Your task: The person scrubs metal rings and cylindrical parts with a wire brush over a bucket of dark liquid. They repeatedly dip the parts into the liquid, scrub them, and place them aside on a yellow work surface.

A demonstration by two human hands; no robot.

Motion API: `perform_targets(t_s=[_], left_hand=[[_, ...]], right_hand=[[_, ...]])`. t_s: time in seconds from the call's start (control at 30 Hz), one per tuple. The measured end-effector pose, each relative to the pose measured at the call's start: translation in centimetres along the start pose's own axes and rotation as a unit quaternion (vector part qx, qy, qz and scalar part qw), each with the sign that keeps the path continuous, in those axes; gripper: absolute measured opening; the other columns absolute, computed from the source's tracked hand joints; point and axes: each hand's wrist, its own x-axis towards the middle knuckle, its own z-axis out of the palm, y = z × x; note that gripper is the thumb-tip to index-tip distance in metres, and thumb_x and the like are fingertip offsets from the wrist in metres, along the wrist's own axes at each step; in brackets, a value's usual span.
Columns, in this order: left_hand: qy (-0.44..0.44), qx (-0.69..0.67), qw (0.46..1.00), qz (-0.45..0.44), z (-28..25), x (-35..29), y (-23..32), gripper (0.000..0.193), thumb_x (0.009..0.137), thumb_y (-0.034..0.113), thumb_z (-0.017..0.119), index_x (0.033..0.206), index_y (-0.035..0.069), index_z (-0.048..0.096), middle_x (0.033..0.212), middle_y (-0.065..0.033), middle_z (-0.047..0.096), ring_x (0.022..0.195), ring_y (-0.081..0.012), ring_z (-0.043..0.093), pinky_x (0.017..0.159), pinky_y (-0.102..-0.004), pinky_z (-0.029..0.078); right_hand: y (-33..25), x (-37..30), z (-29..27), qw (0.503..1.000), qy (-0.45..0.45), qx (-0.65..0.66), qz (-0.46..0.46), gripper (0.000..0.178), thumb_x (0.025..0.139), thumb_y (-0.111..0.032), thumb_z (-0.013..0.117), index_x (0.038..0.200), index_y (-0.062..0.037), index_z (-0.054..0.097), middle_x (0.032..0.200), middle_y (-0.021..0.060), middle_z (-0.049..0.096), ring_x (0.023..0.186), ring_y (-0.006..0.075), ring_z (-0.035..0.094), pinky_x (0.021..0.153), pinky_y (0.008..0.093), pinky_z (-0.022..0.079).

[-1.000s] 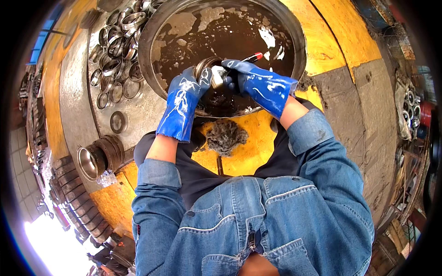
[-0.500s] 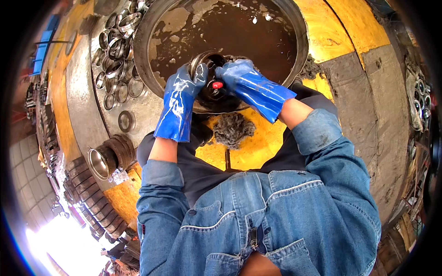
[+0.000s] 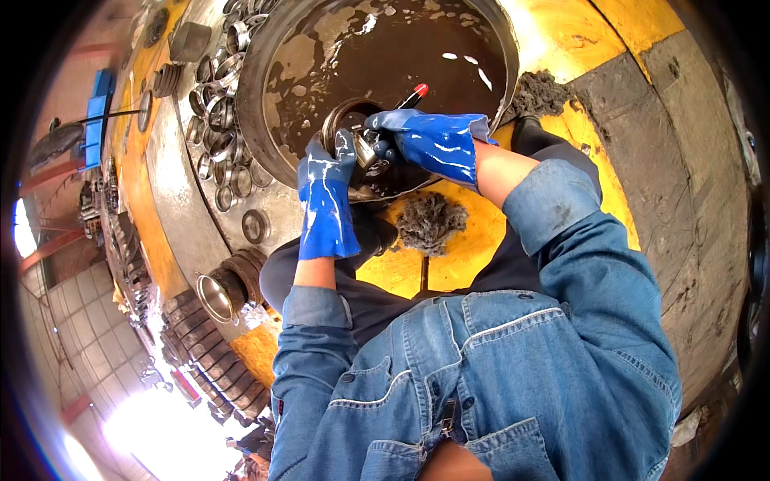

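Observation:
My left hand [image 3: 327, 180], in a blue rubber glove, is closed on the side of a metal ring [image 3: 330, 128] above the near part of a round basin [image 3: 250, 88] of dark brown liquid. Close beside it, my right hand [image 3: 437, 148], gloved alike, is closed round a brush [image 3: 414, 98] with a black, red-tipped handle pointing up and away. A shiny metal part of the brush shows between the hands, against the ring's near side. Its bristles cannot be made out.
Many metal rings [image 3: 220, 112] lie heaped left of the basin, with a single ring [image 3: 256, 226] nearer me. Grey steel wool [image 3: 431, 223] lies between my legs, another grey clump [image 3: 541, 94] right of the basin. A metal cylinder [image 3: 218, 295] lies at the left.
The brush handle has swung from pointing toward me to pointing away over the basin. My right hand has turned with it. The view has shifted, and my left hand still grips the ring.

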Motion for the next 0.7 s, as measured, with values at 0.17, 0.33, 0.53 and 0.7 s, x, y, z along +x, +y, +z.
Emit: perform_targets(t_s=[0.17, 0.33, 0.53, 0.7], left_hand=[[-0.048, 0.095, 0.994, 0.012, -2.5, 0.3, 2.7, 0.072, 0.094, 0.062, 0.058, 0.130, 0.000, 0.067, 0.111, -0.0346, 0.071, 0.110, -0.0487, 0.069, 0.098, -0.0531, 0.054], [-0.206, 0.189, 0.959, 0.038, -3.9, 5.8, 3.6, 0.074, 0.093, 0.061, 0.061, 0.135, 0.000, 0.066, 0.126, -0.0287, 0.070, 0.120, -0.0442, 0.067, 0.103, -0.0480, 0.052], [-0.282, 0.125, 0.949, 0.065, -4.1, 8.7, 3.5, 0.074, 0.093, 0.061, 0.063, 0.133, -0.001, 0.066, 0.132, -0.0285, 0.068, 0.124, -0.0441, 0.065, 0.105, -0.0470, 0.052], [-0.217, 0.158, 0.962, 0.054, -3.1, 6.4, 1.7, 0.078, 0.092, 0.061, 0.063, 0.138, -0.003, 0.060, 0.129, -0.0325, 0.067, 0.124, -0.0459, 0.064, 0.106, -0.0482, 0.051]], right_hand=[[-3.6, -5.5, 0.6, 0.980, -0.001, -0.201, -0.017, 0.036, 0.100, -0.038, 0.059, 0.094, -0.0059, 0.074, 0.077, 0.0052, 0.066, 0.068, 0.0143, 0.057, 0.065, 0.0328, 0.045], [-5.0, -7.0, 2.0, 0.883, 0.083, -0.448, -0.108, 0.039, 0.092, -0.038, 0.067, 0.106, -0.0026, 0.074, 0.089, 0.0172, 0.074, 0.082, 0.0325, 0.070, 0.076, 0.0430, 0.052], [-2.7, -2.8, 1.8, 0.624, 0.084, -0.750, -0.203, 0.023, 0.083, -0.036, 0.072, 0.098, -0.0194, 0.076, 0.092, 0.0109, 0.076, 0.088, 0.0358, 0.074, 0.076, 0.0473, 0.060], [-1.8, -3.3, 0.8, 0.720, 0.071, -0.639, -0.262, 0.022, 0.085, -0.036, 0.073, 0.091, -0.0144, 0.072, 0.084, 0.0118, 0.074, 0.084, 0.0385, 0.071, 0.074, 0.0492, 0.057]])
